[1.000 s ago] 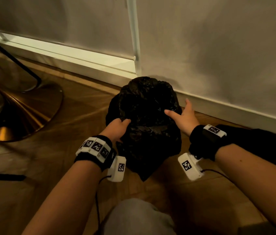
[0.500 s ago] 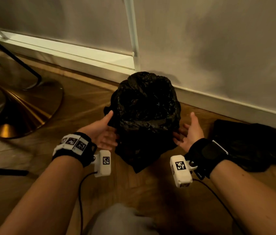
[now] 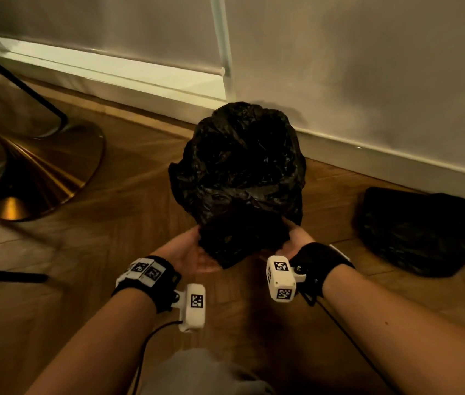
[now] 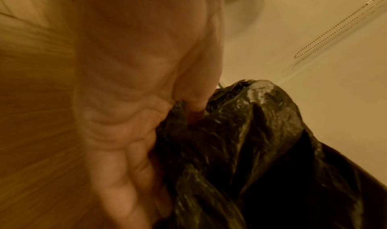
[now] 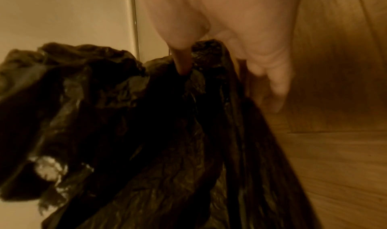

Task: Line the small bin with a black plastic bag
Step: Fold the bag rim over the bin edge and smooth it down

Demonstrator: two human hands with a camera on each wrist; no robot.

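Note:
The small bin stands on the wooden floor against the wall, wholly hidden under a crumpled black plastic bag [image 3: 240, 166] draped over it. My left hand [image 3: 185, 252] and right hand [image 3: 297, 240] are low on the near side of it, palms turned inward. In the left wrist view the thumb [image 4: 194, 100] digs into the bag [image 4: 251, 141] while the fingers lie under its folds. In the right wrist view the thumb [image 5: 181, 62] pokes into the bag [image 5: 125, 116], and a fold sits between thumb and fingers. Both wrist views are motion-blurred.
A second dark plastic bundle [image 3: 425, 232] lies on the floor to the right by the skirting board [image 3: 396, 161]. A round golden stand base [image 3: 40, 181] with black rods sits at the left. My knee [image 3: 202, 374] is at the bottom edge.
Both hands left the bin's top, dropped along its sides, then came together low on the near side and took hold of the loose bag there.

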